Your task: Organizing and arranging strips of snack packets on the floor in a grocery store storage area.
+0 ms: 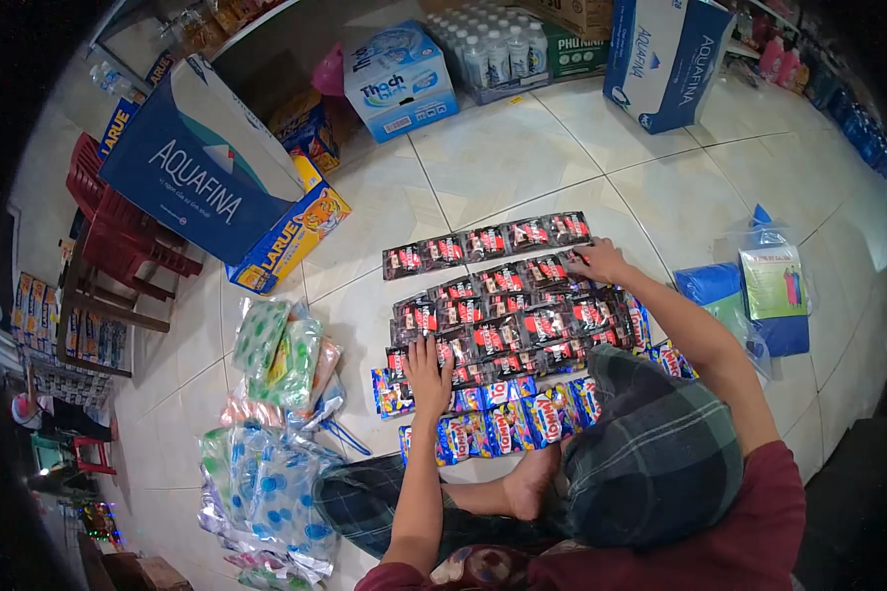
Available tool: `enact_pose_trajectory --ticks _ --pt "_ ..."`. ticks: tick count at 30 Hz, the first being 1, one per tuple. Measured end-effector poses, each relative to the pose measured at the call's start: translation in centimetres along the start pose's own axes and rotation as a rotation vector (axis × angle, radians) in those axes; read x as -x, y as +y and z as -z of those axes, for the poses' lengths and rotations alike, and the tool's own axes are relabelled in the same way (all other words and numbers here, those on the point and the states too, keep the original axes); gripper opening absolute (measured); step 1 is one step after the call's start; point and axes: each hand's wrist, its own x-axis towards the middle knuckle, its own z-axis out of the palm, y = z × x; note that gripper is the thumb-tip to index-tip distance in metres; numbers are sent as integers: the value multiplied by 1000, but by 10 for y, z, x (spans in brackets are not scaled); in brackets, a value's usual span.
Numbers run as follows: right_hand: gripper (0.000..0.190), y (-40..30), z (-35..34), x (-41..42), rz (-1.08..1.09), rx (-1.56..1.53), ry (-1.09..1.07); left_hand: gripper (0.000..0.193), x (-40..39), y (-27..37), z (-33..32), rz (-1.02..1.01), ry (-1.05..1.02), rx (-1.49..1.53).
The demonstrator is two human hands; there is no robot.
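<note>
Rows of black and red Nescafé sachet strips (497, 337) lie overlapped on the tiled floor before me. My left hand (429, 373) rests with its fingers spread on the left end of these strips. At the upper right end, my right hand (595, 260) touches the end of a strip, its fingers partly bent; whether it pinches the strip is unclear. Beyond them, a separate Nescafé strip (486, 245) lies flat. Blue Yammy candy packet strips (510, 428) lie nearer my crossed legs, partly under the Nescafé strips.
Folded patterned plastic packs (266, 487) lie at the left. An Aquafina carton (199, 166) and a Larue carton (288, 236) stand at the upper left. Blue packaged items (776, 295) lie at the right. A Thach Bich carton (400, 81) and bottled water (495, 55) stand at the back.
</note>
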Motion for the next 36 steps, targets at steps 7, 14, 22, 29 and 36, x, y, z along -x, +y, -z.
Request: enact_pose_trajectory --ticks 7,14,22,29,36 --pt "65 -31 12 -13 -110 129 130 54 0 0 0 4 -3 -4" --pt "70 -72 -36 57 528 -94 133 55 2 -2 -2 16 -2 -1" --pt "73 -70 -37 91 526 -146 200 57 -1 -4 -2 -25 8 39" --pt "42 -86 -25 91 428 -303 259 59 2 -5 3 -21 -6 80" --pt "16 -70 -16 75 486 -578 157 57 -1 6 21 -58 -7 170"
